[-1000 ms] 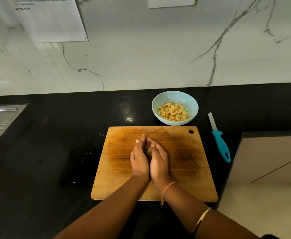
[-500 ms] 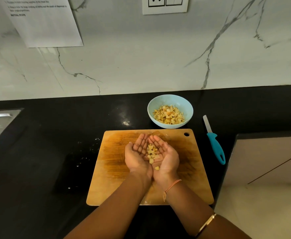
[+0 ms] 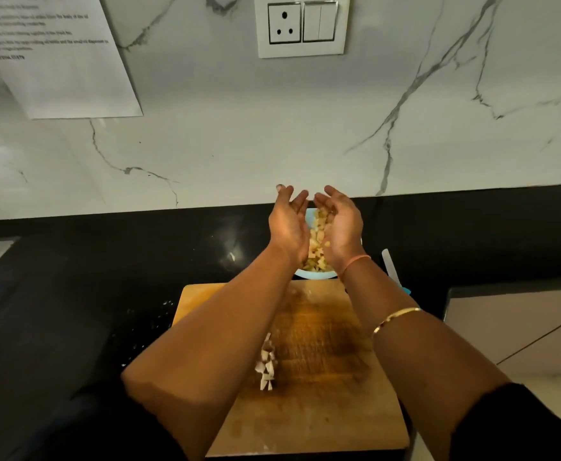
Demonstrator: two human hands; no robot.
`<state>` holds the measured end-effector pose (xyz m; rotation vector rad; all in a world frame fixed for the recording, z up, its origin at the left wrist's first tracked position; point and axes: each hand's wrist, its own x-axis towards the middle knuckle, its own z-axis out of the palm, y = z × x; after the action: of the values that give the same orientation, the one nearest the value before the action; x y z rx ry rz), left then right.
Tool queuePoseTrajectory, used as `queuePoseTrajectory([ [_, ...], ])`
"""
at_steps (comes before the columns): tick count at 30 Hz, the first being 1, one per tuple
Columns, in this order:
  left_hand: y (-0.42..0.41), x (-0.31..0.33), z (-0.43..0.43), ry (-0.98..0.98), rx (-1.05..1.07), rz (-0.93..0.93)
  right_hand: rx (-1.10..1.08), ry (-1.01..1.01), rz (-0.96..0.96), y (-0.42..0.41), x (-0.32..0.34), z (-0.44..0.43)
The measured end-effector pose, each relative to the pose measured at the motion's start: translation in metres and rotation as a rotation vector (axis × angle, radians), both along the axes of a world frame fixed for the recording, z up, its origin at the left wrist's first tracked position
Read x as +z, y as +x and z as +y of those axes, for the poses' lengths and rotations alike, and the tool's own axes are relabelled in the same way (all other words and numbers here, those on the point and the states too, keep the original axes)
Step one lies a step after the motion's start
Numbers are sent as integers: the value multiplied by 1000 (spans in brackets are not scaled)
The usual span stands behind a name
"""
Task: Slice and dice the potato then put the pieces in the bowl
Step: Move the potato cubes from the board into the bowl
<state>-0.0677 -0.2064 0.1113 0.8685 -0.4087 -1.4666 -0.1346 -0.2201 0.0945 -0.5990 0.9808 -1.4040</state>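
Left hand (image 3: pixel 287 224) and right hand (image 3: pixel 340 226) are hovering palm to palm over the pale blue bowl (image 3: pixel 315 276), fingers loose and slightly parted. Diced potato pieces (image 3: pixel 317 242) are showing between them. Forearms are hiding most of the bowl and the knife (image 3: pixel 389 266). Blurred pale cubes (image 3: pixel 266 364) are lying on the worn wooden cutting board (image 3: pixel 322 420). Glossy black counter (image 3: pixel 73 294), veined marble wall (image 3: pixel 239 144).

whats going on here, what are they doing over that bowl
A person holds the left hand and right hand open over the light blue bowl, with diced potato pieces between the palms, apparently dropping in. A few stray pieces show over the wooden cutting board, too blurred to tell if they rest on it. The knife lies untouched on the black counter beside the bowl.
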Motion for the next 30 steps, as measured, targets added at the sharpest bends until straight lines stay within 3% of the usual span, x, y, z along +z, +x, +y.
queuePoseTrajectory([
  [2,4,-11,-9,17,-25,-135,141,-53,366,-8,-16,-12],
  [4,9,-23,-14,23,-44,-220,194,-106,584,-15,-25,-18],
  [7,15,-34,-20,24,-61,-300,124,-207,668,-18,-28,-22],
  [10,16,-36,-23,1,-108,-368,259,-173,750,-13,-27,-25],
  [11,16,-37,-22,-12,-117,-380,254,-137,659,-13,-27,-25],
  [13,15,-36,-17,-49,-130,-455,173,-55,291,-16,-22,-26],
  [15,14,-35,-11,-109,-151,-672,113,29,-81,-22,-17,-28],
  [17,12,-40,-9,-183,-210,-892,85,68,-238,-26,-13,-29],
  [21,5,-56,-11,-309,-227,-1171,16,90,-267,-23,-11,-27],
  [30,4,-50,-14,-174,-34,-1190,84,82,-379,-23,-11,-23],
])
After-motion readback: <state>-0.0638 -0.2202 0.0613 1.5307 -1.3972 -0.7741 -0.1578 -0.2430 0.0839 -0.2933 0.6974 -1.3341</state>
